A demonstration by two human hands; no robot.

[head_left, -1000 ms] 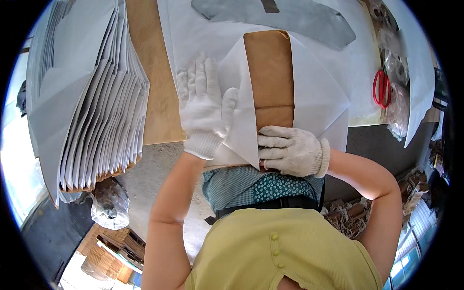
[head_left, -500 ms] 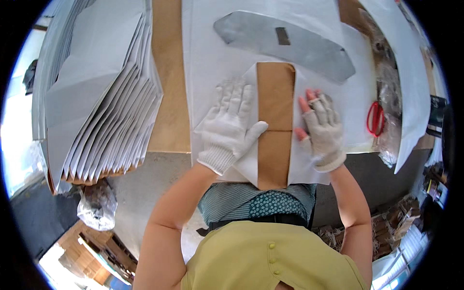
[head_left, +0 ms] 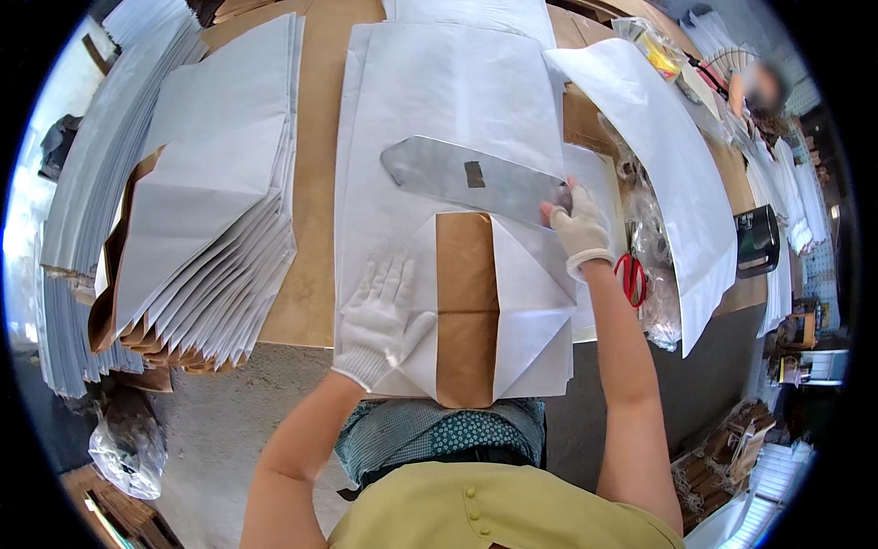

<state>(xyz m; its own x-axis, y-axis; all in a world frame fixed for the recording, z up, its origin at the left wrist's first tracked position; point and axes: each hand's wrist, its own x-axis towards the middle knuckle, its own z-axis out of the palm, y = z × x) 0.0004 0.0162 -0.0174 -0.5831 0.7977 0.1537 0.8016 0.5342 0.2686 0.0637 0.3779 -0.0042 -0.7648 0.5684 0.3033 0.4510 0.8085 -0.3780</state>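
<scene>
My left hand [head_left: 378, 315], in a white knit glove, lies flat with its fingers stretched out on the left part of a folded white paper bag [head_left: 532, 316]. A brown strip [head_left: 467, 311] runs down the middle of the bag's opened-out end, with white triangular folds beside it. My right hand [head_left: 580, 220] wears a glove that leaves some fingertips bare. Its thumb and fingers close on the right end of a long grey flat plate [head_left: 430, 169] with angled ends. A dark patch [head_left: 474, 174] sits on the plate, which lies on white paper just beyond the bag.
On the left stands a fanned stack of folded paper bags [head_left: 206, 265] with brown edges. Red-handled scissors [head_left: 631, 279] lie right of my right forearm, beside crumpled clear plastic [head_left: 660, 316]. A curved white sheet [head_left: 672, 174] and a dark mug-like container [head_left: 756, 241] are farther right. Another person [head_left: 764, 87] is at the far right.
My right hand has left the bag's right side and reached forward to the plate's right end. My left hand remains flat on the bag. The whole view has shifted, showing more of the table's far side.
</scene>
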